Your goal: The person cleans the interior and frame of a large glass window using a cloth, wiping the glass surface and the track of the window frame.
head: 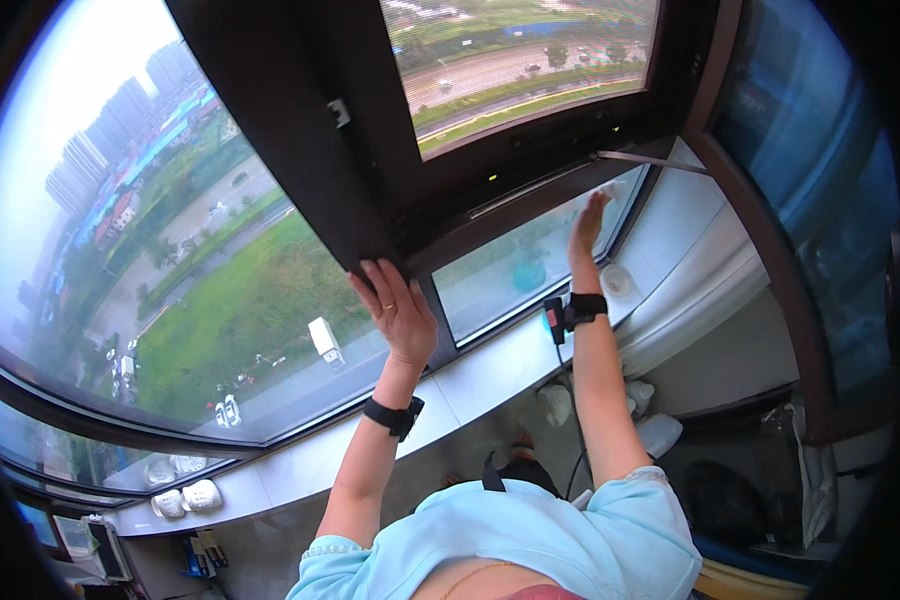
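My left hand [401, 307] rests with spread fingers on the dark window mullion [345, 187], a ring on one finger and nothing held. Farther right, my right hand [588, 225] reaches to the low fixed glass pane [487, 296]. A thin white cloth or tissue [612, 189] shows at its fingertips, against the far end of the pane; the fingers hide part of it. Above this pane is a dark-framed screened window [525, 82]. Both wrists wear black straps, and a cable runs down from the right one.
A white sill [487, 349] runs below the glass, bearing a small pale bowl [617, 280] and white shoes [199, 495]. An opened window sash [802, 195] stands at right, joined by a metal stay [652, 160]. A pale curtain [705, 292] hangs beneath it. White bottles [656, 433] stand lower down.
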Demonstrator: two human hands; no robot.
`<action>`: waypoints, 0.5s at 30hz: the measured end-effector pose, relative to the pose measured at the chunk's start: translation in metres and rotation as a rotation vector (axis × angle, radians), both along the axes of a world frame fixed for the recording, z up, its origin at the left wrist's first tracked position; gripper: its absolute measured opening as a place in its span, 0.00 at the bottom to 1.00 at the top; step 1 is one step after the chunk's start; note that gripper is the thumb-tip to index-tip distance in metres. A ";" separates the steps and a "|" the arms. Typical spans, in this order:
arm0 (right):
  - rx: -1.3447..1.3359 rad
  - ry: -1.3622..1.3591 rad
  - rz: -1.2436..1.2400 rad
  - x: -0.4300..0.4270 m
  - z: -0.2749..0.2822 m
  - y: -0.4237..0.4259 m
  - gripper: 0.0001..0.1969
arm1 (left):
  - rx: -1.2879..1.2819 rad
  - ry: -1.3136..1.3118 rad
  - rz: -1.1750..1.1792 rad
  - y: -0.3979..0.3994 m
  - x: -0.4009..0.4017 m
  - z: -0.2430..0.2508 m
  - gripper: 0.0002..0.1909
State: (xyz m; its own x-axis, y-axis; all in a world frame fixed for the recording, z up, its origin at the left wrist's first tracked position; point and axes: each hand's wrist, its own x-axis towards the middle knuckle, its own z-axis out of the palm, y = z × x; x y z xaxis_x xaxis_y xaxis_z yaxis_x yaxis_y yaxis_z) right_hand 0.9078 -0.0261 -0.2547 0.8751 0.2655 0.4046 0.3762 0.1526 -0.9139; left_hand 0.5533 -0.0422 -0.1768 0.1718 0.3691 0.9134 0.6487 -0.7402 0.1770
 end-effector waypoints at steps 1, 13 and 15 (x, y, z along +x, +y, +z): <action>0.010 0.028 0.034 -0.030 -0.001 0.003 0.33 | -0.025 0.011 -0.023 0.001 -0.006 -0.002 0.28; -0.186 -0.106 0.288 -0.240 -0.057 0.012 0.29 | -0.093 0.024 -0.218 -0.005 -0.015 0.012 0.25; -0.169 -0.282 0.450 -0.306 -0.044 -0.013 0.27 | -0.078 0.030 -0.167 0.007 -0.037 0.003 0.25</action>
